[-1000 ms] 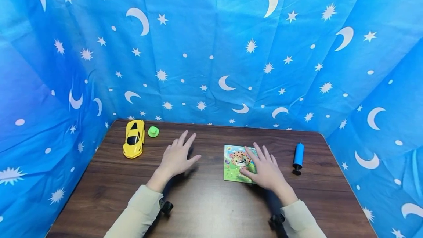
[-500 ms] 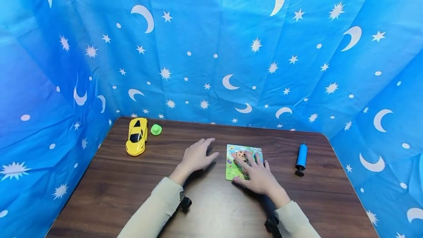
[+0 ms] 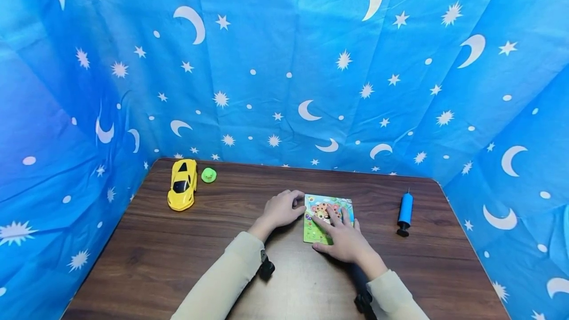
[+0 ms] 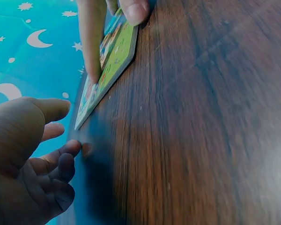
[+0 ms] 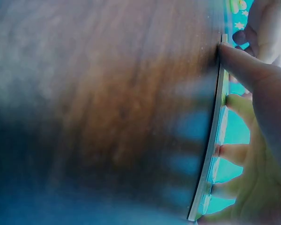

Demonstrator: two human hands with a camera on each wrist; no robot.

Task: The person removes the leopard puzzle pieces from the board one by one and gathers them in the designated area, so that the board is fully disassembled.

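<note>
A square picture board [image 3: 318,206] with a cartoon spotted animal lies flat on the table. My right hand [image 3: 346,242] rests on it with spread fingers, covering its right and lower part. In the right wrist view, the fingertips of the right hand [image 5: 267,140] touch the board's face, and the thumb lies at its near edge [image 5: 214,140]. My left hand [image 3: 281,209] is at the board's left edge, its fingers loosely bent. The left wrist view shows nothing between the left hand's [image 4: 30,159] thumb and fingers, close to the board's corner [image 4: 82,117].
At the back left of the brown wooden table [image 3: 169,256] stands a yellow toy car [image 3: 182,184]. Beside it sits a small green toy [image 3: 209,175]. A blue hand pump [image 3: 405,210] lies to the right. Blue curtains [image 3: 249,38] with moons and stars surround the table.
My left hand has moved right, from near the green toy to the board's left edge, and its fingers have bent. My right hand has shifted slightly left and nearer on the board.
</note>
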